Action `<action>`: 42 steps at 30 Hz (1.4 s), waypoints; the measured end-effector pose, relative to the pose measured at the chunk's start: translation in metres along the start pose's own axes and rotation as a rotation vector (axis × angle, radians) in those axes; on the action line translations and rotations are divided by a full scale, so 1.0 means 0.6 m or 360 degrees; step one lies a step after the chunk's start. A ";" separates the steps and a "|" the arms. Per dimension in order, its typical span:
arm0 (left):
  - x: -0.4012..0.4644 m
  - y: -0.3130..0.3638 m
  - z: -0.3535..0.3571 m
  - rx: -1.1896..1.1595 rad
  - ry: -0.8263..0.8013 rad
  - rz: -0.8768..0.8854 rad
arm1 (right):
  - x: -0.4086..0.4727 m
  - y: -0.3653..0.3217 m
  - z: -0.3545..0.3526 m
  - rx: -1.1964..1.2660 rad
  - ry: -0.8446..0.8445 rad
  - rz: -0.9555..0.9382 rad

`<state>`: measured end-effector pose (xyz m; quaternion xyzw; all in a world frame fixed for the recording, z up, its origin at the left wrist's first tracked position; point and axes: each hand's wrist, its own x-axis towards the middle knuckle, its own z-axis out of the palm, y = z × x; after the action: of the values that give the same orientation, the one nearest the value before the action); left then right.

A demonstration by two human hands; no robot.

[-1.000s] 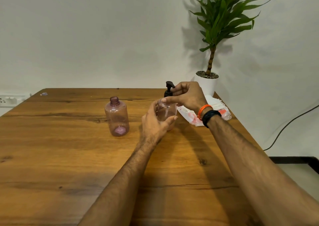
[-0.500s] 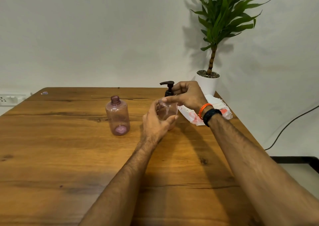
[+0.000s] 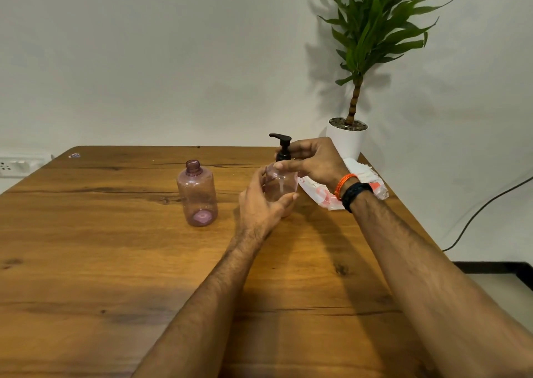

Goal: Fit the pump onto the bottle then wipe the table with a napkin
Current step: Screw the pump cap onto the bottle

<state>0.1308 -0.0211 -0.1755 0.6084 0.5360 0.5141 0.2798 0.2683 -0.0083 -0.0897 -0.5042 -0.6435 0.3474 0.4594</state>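
Observation:
A clear pink bottle (image 3: 281, 186) stands on the wooden table (image 3: 115, 262), wrapped from the left by my left hand (image 3: 259, 204). A black pump (image 3: 282, 147) sits in its neck, spout pointing left. My right hand (image 3: 314, 161) grips the pump's collar from the right, with a finger across the bottle's shoulder. The pump's tube shows faintly inside the bottle. A second pink bottle (image 3: 197, 194), open and without a pump, stands apart to the left. A pack of napkins (image 3: 363, 175) in clear wrap lies behind my right wrist, partly hidden.
A potted plant in a white pot (image 3: 347, 139) stands at the table's far right corner. The right table edge runs close to my right forearm, with a dark cable (image 3: 484, 207) on the wall beyond. A wall socket (image 3: 13, 165) sits at the far left.
The pump's spout has turned from facing me to pointing left, twisted by my right hand. The bottle and my left hand have stayed in place.

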 end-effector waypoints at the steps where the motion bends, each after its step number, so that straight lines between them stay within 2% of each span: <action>1: 0.000 0.001 0.000 0.0010 0.0002 0.0007 | 0.000 0.000 0.002 0.0002 0.0045 0.0005; 12: -0.005 0.006 0.002 0.0072 0.0049 0.0056 | -0.015 0.006 0.040 0.0067 0.0526 0.0040; 16: -0.007 0.011 -0.002 0.0021 0.0014 0.0022 | -0.018 0.006 0.047 0.0109 0.0536 0.0063; 22: -0.015 0.019 -0.011 -0.0081 -0.0091 -0.0086 | -0.037 0.016 0.029 0.0148 0.0383 0.0045; 25: -0.017 0.024 -0.021 -0.0152 -0.0173 -0.0209 | -0.057 0.027 0.024 0.0135 0.0565 0.0054; 29: -0.037 0.035 -0.043 -0.0154 -0.0035 -0.0230 | -0.095 0.033 0.029 -0.0008 0.0854 -0.0075; 35: -0.095 0.043 -0.122 -0.0224 0.0211 -0.0053 | -0.122 0.006 0.070 -0.0149 0.0743 -0.0303; 42: -0.110 0.014 -0.249 -0.0096 0.0389 -0.0176 | -0.105 -0.018 0.172 -0.0236 0.0394 -0.0197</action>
<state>0.0021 -0.1171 -0.1424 0.5021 0.5831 0.5840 0.2585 0.1720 -0.0702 -0.1298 -0.5350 -0.6357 0.2052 0.5172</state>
